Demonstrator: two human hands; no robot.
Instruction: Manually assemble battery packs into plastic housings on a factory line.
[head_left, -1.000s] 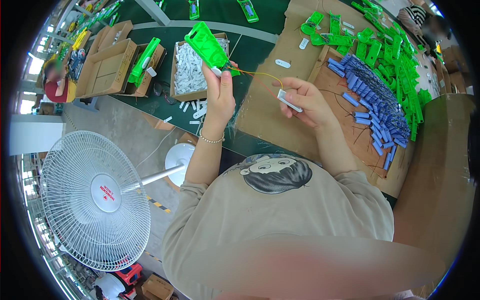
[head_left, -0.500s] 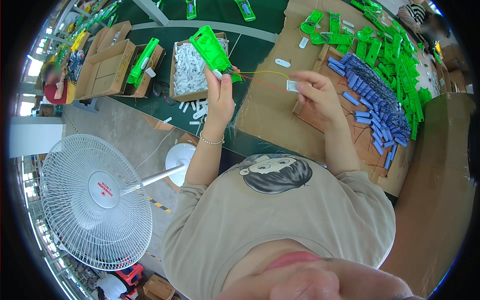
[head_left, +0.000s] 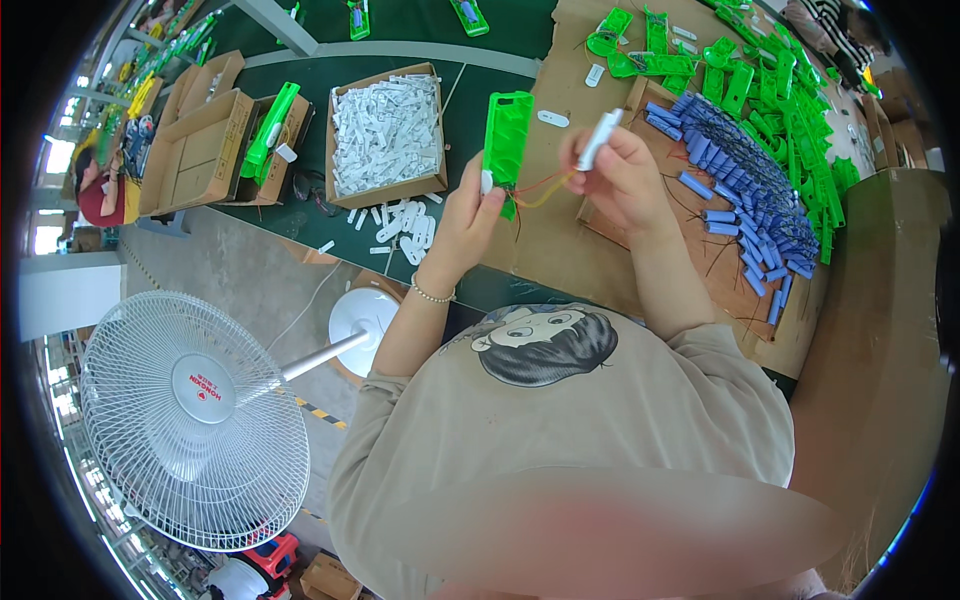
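In my left hand point(head_left: 468, 218) a bright green plastic housing point(head_left: 507, 138) stands upright, its hollow ribbed side showing. The fingers are closed round its lower end, where a small white part also shows. Thin red and yellow wires point(head_left: 545, 192) run from that end across to my right hand point(head_left: 628, 182). My right hand pinches a narrow white plastic piece point(head_left: 600, 138), held tilted beside the housing without touching it. How the wires meet the white piece is hidden by the fingers.
A carton point(head_left: 440, 130) of small white parts stands left, with loose ones spilled before it. To the right, blue cylindrical cells point(head_left: 720, 165) with dark wires lie on a brown board, beside heaped green housings point(head_left: 785, 110). A white fan point(head_left: 205, 390) stands at the left.
The green housing has moved right and turned upright. My right hand has turned and come nearer to it; the wires, stretched out before, now hang slack. A white piece now shows in my right hand.
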